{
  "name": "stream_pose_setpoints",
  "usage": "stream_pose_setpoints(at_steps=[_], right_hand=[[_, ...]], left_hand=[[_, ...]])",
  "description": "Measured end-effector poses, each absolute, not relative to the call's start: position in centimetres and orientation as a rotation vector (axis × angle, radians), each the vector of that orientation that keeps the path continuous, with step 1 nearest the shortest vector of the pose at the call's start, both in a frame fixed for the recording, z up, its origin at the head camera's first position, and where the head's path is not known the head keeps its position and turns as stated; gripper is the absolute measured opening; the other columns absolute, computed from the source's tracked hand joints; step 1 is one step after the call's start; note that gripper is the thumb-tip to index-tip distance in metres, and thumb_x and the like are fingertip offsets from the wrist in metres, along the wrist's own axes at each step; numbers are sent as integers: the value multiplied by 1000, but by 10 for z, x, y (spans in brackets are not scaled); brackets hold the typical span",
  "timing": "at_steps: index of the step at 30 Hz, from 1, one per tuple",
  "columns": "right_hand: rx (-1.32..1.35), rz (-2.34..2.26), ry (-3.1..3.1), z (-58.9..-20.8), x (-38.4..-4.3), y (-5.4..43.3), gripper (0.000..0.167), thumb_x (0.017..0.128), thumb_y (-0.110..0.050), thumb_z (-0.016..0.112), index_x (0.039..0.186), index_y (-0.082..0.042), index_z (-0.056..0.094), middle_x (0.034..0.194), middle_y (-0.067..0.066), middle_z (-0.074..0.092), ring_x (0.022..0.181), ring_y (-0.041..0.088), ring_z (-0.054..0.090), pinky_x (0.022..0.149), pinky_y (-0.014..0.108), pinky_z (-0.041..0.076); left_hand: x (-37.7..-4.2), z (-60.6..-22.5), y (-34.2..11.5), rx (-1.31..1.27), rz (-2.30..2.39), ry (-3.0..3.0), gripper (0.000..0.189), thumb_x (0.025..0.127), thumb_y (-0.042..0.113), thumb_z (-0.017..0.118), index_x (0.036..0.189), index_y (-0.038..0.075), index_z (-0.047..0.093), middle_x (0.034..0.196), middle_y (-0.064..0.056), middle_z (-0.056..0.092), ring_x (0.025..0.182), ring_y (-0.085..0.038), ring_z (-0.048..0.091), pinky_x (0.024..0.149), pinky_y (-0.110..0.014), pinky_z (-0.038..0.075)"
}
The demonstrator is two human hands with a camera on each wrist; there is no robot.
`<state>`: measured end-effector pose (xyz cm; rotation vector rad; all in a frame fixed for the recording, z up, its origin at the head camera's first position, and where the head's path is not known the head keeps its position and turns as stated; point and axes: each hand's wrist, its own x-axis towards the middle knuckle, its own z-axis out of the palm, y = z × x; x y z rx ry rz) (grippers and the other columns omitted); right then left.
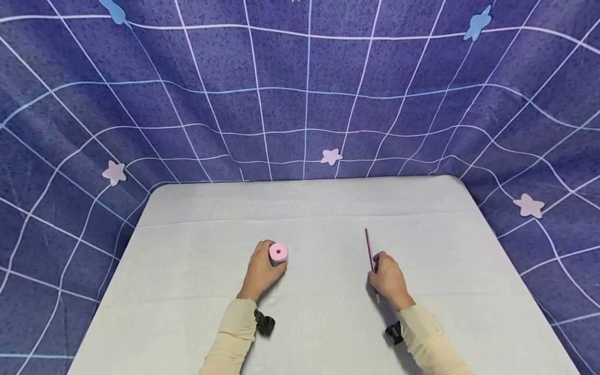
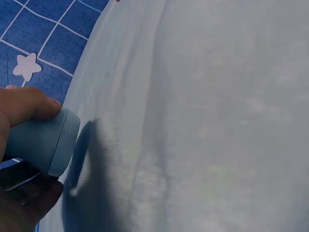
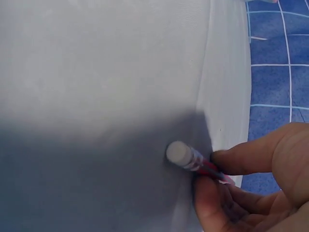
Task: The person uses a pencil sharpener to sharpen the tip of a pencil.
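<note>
My left hand [image 1: 263, 271] grips a small round pencil sharpener [image 1: 278, 252], its pink top with a dark central hole facing up. In the left wrist view the blue body of the sharpener [image 2: 38, 142] shows between thumb and fingers, base toward the table, with a shadow beside it. To the right, my right hand [image 1: 389, 276] pinches a slim dark-red pencil [image 1: 369, 244] between thumb and fingers. One end of the pencil points away from me. Its white eraser end [image 3: 179, 153] faces the camera in the right wrist view.
A white cloth covers the table [image 1: 319, 323]. Behind it and along both sides hangs a blue curtain [image 1: 281, 109] with grid lines and stars. Black wrist cameras sit on the left cuff [image 1: 265, 324] and the right cuff [image 1: 395, 333].
</note>
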<state>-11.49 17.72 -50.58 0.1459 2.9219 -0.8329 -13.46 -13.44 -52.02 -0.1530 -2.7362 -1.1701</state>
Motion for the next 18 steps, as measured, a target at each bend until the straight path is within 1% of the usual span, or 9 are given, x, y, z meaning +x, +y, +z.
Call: stream_pose_setpoints(at_steps=[2,6,12,18], right_hand=[[147,-836,2917,-504,-115,177,32,75,-1,58,105,9,56,81,16,57,71,26,58,64,43,51],[175,-833,2910,-501,-115,178,30,74,-2,56,102,8,57,79,14,58,68,25,56,60,42,49],[248,-845,2911,-494,-116,188,30,76,-8,55,104,2,59,84,12,62,69,23,58,55,38,46],[216,-894,2958,-481,-121,198,29,79,-8,54,106,-3,62,84,11,62,65,21,55,49,31,40]], left_hand=[[-134,-518,-135,-147,-1172,-2733,47,69,10,77,110,-1,57,103,-14,58,93,-28,60,86,-44,49],[-133,-514,-135,-150,-1157,-2746,45,70,10,77,110,1,57,102,-14,57,92,-28,59,85,-44,49],[-132,-508,-139,-125,-1103,-2740,45,70,10,77,109,4,57,103,-13,54,95,-28,56,89,-45,48],[-135,-499,-142,-107,-1062,-2725,48,69,10,77,112,3,57,105,-13,52,101,-30,53,91,-46,48]])
